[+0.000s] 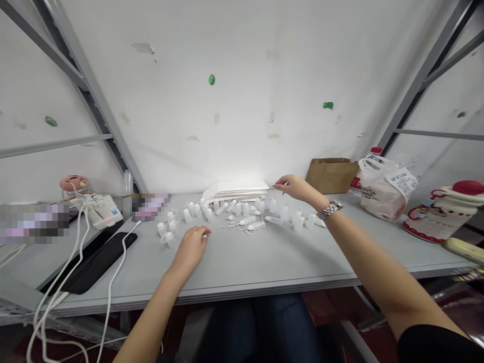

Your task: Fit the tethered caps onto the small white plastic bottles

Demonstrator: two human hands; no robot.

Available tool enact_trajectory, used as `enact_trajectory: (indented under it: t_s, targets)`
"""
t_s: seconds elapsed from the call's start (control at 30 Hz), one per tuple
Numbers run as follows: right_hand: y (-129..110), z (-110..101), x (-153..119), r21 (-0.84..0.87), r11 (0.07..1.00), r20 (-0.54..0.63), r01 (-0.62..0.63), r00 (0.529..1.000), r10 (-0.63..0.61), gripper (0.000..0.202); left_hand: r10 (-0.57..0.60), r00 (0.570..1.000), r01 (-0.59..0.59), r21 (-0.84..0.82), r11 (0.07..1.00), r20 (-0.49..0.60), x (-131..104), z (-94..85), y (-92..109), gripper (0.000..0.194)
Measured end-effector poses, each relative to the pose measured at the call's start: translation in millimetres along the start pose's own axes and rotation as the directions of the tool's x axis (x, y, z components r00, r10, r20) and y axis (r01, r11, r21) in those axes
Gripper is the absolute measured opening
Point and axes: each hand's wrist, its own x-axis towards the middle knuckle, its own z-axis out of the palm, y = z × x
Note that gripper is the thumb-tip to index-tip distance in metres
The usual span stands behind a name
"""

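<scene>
My left hand (192, 244) rests on the grey tabletop with its fingers curled in. Nothing shows in it, though the palm side is turned from view. Just beyond it stand several small white squeeze bottles (209, 216), some with thin caps on loops. My right hand (293, 186) is raised at the right end of a stack of white sheets (236, 191). Its fingertips are drawn together, and whatever may be between them is too small to see. Below that hand are more of the bottles (298, 223), some standing and others lying on their sides (257, 226).
At the right stand a cardboard box (328, 176), a white plastic bag (383, 189) and a red-lidded container (442, 212). On the left lie a black pouch (100, 262), white cables (113, 272), a white power strip (104, 212) and a pink toy (73, 182). Metal frame posts flank the wall.
</scene>
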Motion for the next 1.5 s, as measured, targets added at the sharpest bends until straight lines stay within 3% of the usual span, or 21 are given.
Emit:
enact_trajectory:
  t_s: [0.27,0.4,0.77,1.0,1.2,1.3,1.5]
  targets:
    - [72,-38,-65,-0.170,0.962,-0.134,-0.216,0.972,0.194,0.017,-0.061,0.997,0.062,-0.032,0.998,0.041,3,-3.9,-7,0.021]
    - [85,-44,-85,-0.177,0.948,-0.169,-0.264,0.957,0.235,0.022,-0.093,0.995,0.094,-0.020,0.995,0.045,5,-4.2,-12,0.023]
    - [26,-13,-60,-0.098,0.993,-0.015,-0.066,0.998,0.065,0.019,-0.109,0.992,0.107,0.032,0.994,0.058,2,-10.1,-9,0.023]
    - [-8,46,-58,-0.058,0.987,0.147,0.148,0.979,-0.138,0.016,-0.108,0.992,0.105,0.038,0.994,0.060,2,-11.2,-6,0.020]
    - [-18,91,-46,-0.115,0.961,0.176,0.250,0.958,-0.228,0.034,-0.106,0.993,0.105,0.024,0.994,0.045,2,-8.8,-8,0.020]
    - [-19,100,-42,-0.140,0.958,0.198,0.251,0.955,-0.221,0.041,-0.108,0.993,0.107,0.009,0.994,0.040,3,-7.4,-9,0.022]
    - [-27,109,-45,-0.124,0.944,0.257,0.305,0.929,-0.267,0.035,-0.117,0.992,0.118,-0.009,0.993,0.043,4,-6.7,-10,0.020]
